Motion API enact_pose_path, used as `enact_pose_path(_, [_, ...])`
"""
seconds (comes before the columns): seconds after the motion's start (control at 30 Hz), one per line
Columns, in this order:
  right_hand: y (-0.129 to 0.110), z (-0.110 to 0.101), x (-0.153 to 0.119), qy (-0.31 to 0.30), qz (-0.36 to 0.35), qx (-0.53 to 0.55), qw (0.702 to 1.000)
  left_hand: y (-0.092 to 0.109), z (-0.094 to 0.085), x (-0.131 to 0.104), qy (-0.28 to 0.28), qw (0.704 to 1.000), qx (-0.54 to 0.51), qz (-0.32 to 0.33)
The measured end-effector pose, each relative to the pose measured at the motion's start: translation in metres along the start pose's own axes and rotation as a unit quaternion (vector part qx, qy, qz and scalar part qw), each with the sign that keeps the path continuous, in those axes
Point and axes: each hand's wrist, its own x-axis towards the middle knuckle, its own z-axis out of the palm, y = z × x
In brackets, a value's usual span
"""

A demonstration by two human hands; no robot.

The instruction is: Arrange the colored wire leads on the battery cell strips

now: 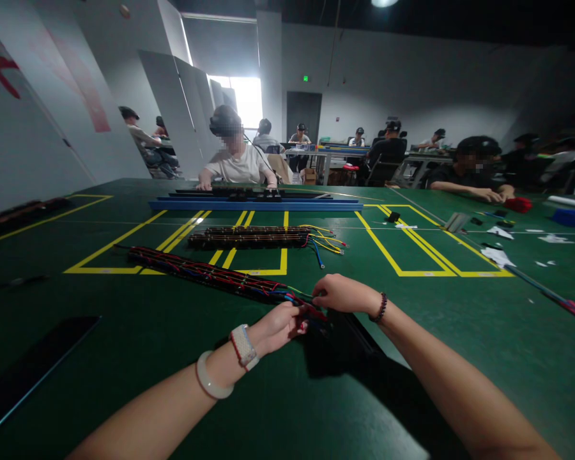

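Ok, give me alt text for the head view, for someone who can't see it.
A person's left hand and right hand work at the near end of a long dark bundle of red and blue wires on a green tabletop. Beyond it lie a second dark bundle with yellow and blue leads and a long blue rail.

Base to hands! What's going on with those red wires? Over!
Left hand and right hand at right end of wire bundle, exact grip unclear. Bundle slantwise on green table. Black bar close by; can't tell whether it blocks.
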Motion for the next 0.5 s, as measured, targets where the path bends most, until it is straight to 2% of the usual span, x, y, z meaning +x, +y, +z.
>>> enact_pose_path(0.3, [0.022, 0.006, 0.006, 0.052, 0.036, -0.011, 0.998, 0.005, -0.003, -0.006, -0.076, 0.997, 0.001, -0.034])
enact_pose_path(0.5, [0.03, 0.016, 0.016, 0.073, 0.076, -0.072, 0.992, 0.007, -0.001, -0.008, -0.075, 0.996, -0.028, -0.032])
